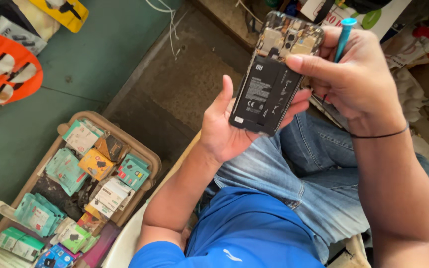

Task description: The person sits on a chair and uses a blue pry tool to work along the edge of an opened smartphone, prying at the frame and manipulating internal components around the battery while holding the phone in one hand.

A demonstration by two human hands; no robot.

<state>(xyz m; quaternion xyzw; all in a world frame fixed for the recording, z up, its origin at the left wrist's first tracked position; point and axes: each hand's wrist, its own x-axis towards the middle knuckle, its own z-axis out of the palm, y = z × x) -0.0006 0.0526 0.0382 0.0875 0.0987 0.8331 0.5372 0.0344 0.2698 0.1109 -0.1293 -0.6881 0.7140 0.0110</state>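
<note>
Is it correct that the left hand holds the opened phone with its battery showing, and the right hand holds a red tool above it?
Not quite: the tool is blue, not red. The head view shows its blue handle rising from the right hand. The rest stands: the left hand holds the opened phone with its black battery showing.

The phone [274, 74] shows a black battery, the tool [344, 37] is teal, the jeans [314, 183] faded blue, and the tray [145, 154] tan.
</note>
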